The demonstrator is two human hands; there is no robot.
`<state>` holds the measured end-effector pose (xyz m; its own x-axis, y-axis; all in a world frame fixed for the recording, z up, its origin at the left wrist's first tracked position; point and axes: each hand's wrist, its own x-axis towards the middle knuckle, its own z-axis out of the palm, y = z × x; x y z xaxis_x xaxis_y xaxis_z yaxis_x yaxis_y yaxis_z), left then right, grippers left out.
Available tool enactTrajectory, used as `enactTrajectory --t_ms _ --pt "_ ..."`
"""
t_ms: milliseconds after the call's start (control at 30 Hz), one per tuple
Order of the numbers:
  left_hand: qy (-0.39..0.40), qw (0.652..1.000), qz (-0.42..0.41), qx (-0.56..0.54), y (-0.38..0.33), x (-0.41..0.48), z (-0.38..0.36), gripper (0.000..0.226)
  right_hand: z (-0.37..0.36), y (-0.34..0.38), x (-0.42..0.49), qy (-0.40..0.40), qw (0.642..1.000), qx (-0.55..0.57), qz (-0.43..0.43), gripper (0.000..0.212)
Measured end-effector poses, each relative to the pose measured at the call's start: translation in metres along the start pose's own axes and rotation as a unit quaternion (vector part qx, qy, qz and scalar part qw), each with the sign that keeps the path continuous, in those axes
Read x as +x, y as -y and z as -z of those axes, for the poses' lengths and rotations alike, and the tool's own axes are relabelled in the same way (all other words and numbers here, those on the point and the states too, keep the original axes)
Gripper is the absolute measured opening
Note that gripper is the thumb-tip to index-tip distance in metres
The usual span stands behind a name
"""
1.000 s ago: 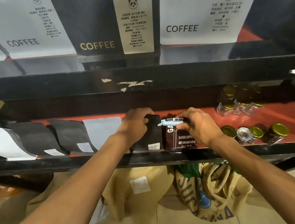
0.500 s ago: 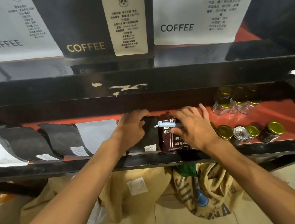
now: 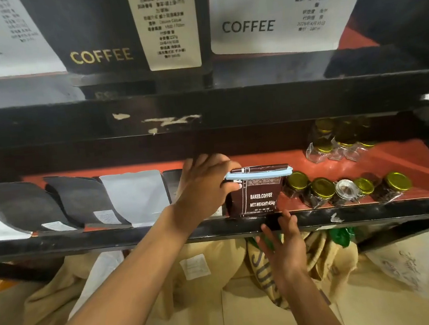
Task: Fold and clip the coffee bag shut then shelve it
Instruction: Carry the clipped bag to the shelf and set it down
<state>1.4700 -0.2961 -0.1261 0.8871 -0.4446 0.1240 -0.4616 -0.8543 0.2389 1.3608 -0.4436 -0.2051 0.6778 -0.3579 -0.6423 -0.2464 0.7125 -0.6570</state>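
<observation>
Left hand [image 3: 205, 187] (fingers spread) hiding coffee bag's [image 3: 261, 197] left edge; right hand [image 3: 284, 248] empty.

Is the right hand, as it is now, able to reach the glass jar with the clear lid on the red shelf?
Probably yes. The right hand is open, empty, below the shelf edge; the clear-lidded jar stands in the front row with nothing before it.

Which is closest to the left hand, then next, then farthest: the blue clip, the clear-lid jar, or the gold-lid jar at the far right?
1. Blue clip: touching the left hand, atop the brown coffee bag.
2. Clear-lid jar: right, mid-row.
3. Far-right gold-lid jar: row's end.
</observation>
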Motion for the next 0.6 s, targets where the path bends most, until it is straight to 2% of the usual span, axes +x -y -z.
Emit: enactTrajectory --t_ms 133,300,600 --pt "-0.005 1.0 0.023 0.007 -0.002 0.005 0.002 0.031 -0.007 0.002 0.006 0.02 1.0 0.008 -0.022 0.046" --pt "0.003 0.999 0.043 -0.013 -0.003 0.008 0.002 0.03 -0.011 -0.001 0.012 0.021 0.998 0.051 -0.041 0.039" --pt "0.023 0.998 0.05 -0.033 -0.002 0.017 0.001 0.03 -0.014 -0.001 0.02 0.027 0.997 0.062 -0.022 0.034"
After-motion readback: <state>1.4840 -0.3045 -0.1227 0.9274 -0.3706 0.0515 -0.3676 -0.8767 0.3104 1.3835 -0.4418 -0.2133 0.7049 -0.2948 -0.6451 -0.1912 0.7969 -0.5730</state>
